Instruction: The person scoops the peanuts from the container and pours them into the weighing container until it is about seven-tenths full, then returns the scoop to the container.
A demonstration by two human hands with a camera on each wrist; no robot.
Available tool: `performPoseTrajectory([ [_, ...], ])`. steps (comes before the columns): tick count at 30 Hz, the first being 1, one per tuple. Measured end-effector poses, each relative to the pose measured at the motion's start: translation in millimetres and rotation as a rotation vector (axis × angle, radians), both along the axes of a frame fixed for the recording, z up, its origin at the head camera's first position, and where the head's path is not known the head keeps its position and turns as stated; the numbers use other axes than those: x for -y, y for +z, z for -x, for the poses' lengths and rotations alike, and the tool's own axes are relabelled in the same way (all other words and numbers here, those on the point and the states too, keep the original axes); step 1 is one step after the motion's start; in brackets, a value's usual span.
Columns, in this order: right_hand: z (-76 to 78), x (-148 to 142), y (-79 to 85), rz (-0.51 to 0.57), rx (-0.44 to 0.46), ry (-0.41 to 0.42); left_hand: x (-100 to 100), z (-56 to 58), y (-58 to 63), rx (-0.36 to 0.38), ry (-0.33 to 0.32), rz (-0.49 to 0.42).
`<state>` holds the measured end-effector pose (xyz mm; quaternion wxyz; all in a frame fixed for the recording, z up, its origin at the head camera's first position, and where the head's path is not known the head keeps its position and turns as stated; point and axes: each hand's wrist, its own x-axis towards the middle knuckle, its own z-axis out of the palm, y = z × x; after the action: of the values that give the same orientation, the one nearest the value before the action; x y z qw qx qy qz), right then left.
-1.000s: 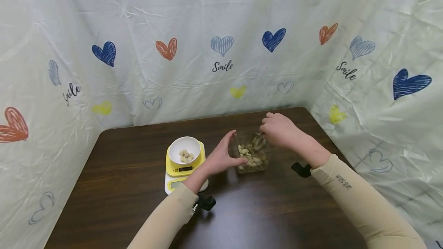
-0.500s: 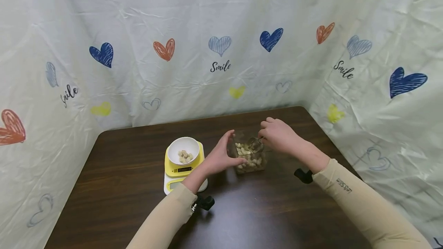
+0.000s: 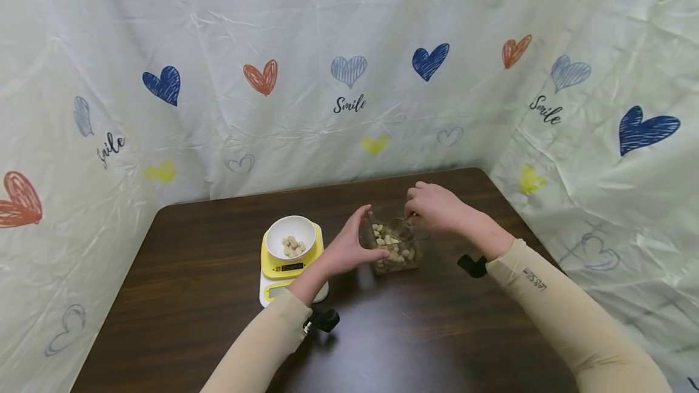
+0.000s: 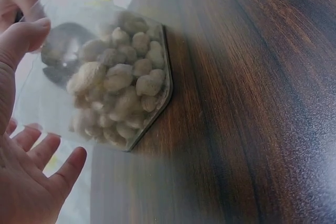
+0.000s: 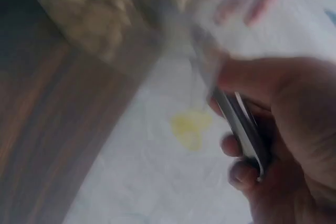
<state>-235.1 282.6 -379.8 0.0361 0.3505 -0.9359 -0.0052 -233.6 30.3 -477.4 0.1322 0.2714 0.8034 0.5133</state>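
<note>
My left hand (image 3: 349, 248) holds a clear, straight-sided container (image 3: 418, 258), thumb on the near side and fingers spread round the far left. Unshelled peanuts (image 3: 385, 238) fill its lower part. From the right, my right hand (image 3: 437, 208) grips the flat metal handle (image 5: 241, 129) of a scoop. The scoop's rounded metal bowl (image 4: 65, 45) is inside the container, against the peanuts, as the left wrist view shows through the clear wall. The right wrist view is blurred, but fingers curl round the handle there.
Left of the container stands a yellow and white kitchen scale (image 3: 271, 268) bearing a white bowl (image 3: 278, 232) with several peanuts in it. The dark wooden table (image 3: 207, 296) ends at a heart-printed curtain (image 3: 306, 150) behind and at both sides.
My right hand has dipped and shifted slightly left, moving the scoop's bowl within the container. The left hand, container, scale and bowl stay in place.
</note>
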Motion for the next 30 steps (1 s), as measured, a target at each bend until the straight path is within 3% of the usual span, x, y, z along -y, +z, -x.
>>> performPoseTrajectory([
  [4,3.2,-8,5.1,0.031,0.087,-0.014,-2,-0.1,1.5,0.002,0.009,0.001],
  [11,10.0,0,-10.4,0.044,0.09,0.008,-2,1.1,-1.2,-0.013,0.0,-0.008],
  [24,20.0,-15,-0.1,0.144,0.241,-0.086,-2,-0.6,0.5,-0.013,0.011,-0.002],
  [30,22.3,-12,-2.2,0.154,0.246,-0.093,0,-0.2,-0.4,-0.012,0.015,0.007],
])
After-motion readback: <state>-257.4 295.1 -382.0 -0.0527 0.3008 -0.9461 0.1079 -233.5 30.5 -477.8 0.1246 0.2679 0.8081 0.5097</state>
